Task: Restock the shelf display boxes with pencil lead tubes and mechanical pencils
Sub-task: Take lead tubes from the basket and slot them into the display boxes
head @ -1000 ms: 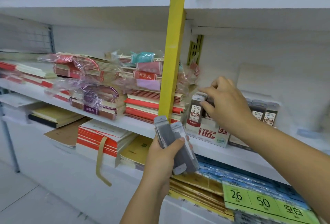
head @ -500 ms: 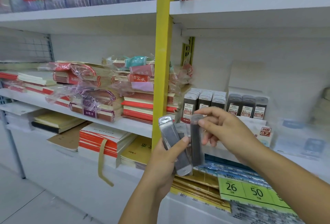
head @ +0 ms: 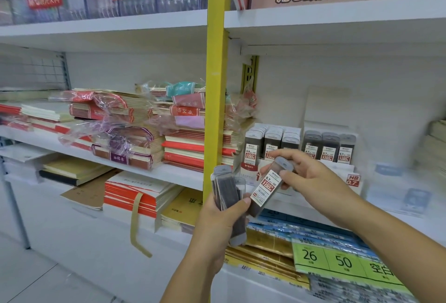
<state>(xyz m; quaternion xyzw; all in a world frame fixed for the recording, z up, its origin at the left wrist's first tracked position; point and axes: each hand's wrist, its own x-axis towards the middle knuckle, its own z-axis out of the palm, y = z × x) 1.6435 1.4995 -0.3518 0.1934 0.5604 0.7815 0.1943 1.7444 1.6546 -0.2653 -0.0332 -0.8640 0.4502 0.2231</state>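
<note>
White shop shelving fills the view, split by a yellow post (head: 214, 85). On the middle shelf (head: 178, 172), notebooks (head: 135, 138) are stacked left of the post and two display boxes stand right of it. The 0.5 box (head: 248, 169) is just beside the post, and the 0.7 box (head: 352, 180) is to its right, each with lead tubes upright in rows.

Near the camera, the left hand (head: 217, 225) grips a bundle (head: 228, 189) of tubes, caps up, thumb pressed across the front. The right hand (head: 313, 182) pinches one tube (head: 266, 188) between thumb and fingertips near its capped end. Its label reads 0.7. The tube's lower end lies by the left thumb; whether it touches cannot be told.

Judging by that label, the tube belongs in the 0.7 box. That box lies far and right of the tube, directly beyond the right hand's knuckles. The 0.5 box sits straight behind the tube, so the nearest slot is probably the wrong one.

The tube's long axis is tilted, cap up and to the right, base down and to the left, with the label facing the camera. The tubes in the box stand vertical. The move likely calls for carrying the tube right and away while turning it upright, then lowering it base first.

The right hand is much nearer the box. The left hand hangs lower and to the left, in front of the post.

Three tubes show in the front row of the 0.7 box; how much room lies behind them is hidden.
</note>
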